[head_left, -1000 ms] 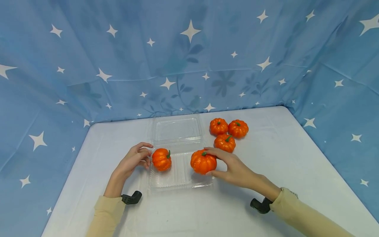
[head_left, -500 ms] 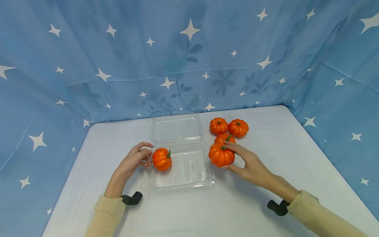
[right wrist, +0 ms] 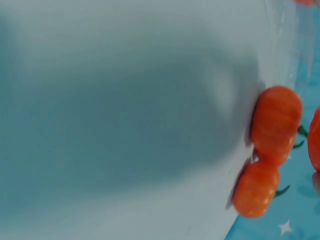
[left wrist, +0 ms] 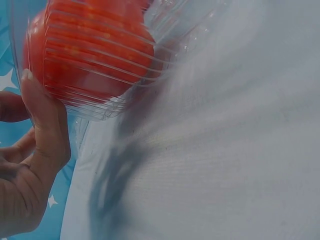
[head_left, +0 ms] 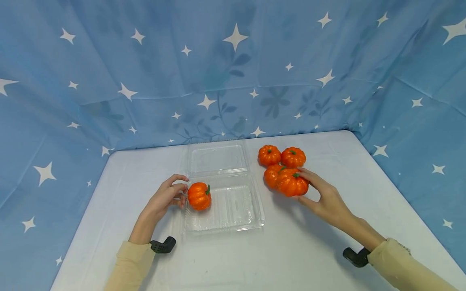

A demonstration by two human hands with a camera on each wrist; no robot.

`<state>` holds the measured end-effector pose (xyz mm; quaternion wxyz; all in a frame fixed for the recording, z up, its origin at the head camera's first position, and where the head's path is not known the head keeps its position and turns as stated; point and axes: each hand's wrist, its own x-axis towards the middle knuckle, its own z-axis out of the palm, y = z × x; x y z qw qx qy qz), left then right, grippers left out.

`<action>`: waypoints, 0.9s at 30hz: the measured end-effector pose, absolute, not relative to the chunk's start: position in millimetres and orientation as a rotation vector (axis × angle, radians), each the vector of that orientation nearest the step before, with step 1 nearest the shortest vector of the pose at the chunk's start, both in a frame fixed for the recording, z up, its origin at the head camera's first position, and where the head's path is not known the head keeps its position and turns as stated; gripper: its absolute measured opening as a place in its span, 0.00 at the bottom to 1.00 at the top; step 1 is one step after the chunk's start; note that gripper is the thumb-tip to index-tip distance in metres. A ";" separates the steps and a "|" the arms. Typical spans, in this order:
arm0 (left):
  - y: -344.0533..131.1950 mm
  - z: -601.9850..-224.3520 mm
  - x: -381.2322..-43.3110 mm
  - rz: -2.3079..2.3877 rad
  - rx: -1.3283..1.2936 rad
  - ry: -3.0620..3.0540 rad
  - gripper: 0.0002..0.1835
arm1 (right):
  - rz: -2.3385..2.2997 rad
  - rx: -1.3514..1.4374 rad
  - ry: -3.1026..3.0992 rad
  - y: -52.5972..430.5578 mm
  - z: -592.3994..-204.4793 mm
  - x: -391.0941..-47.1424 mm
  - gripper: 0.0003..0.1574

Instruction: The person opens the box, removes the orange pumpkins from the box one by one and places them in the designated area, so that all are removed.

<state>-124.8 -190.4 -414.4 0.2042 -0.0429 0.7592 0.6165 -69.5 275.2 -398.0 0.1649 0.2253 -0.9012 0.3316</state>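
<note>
My left hand [head_left: 164, 198] pinches the left edge of an open clear plastic clamshell box [head_left: 234, 206]. In the left wrist view, the thumb [left wrist: 44, 112] presses on the ribbed outer wall. A small orange toy pumpkin [head_left: 199, 197] with a green stem lies tilted in the left part of the box. To the right of the box, my right hand [head_left: 329, 204] grips another toy pumpkin [head_left: 292, 184] between thumb and fingers, above the table. This pumpkin partly covers a third pumpkin [head_left: 271, 176] standing on the table; only a slice of it shows in the right wrist view.
Two more toy pumpkins, one at left [head_left: 269, 155] and one at right [head_left: 293, 157], stand together at the back. The box's lid [head_left: 218, 157] lies folded back flat. A white-covered table [head_left: 225, 262] ends at a blue starry curtain [head_left: 233, 81].
My right hand has carried its pumpkin rightward from over the box, out past the box's right edge to the front of the other pumpkins. The left hand has stayed in place.
</note>
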 end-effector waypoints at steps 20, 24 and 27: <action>-190.2 -415.0 -123.7 1.727 -0.111 2.115 0.23 | 0.867 0.490 -2.637 308.5 -421.5 -90.7 0.46; -189.6 -415.3 -124.6 1.733 -0.107 2.110 0.23 | 0.862 0.475 -2.653 309.2 -426.9 -95.6 0.44; -189.6 -415.6 -124.7 1.734 -0.103 2.107 0.23 | 0.864 0.467 -2.673 309.2 -430.2 -98.5 0.43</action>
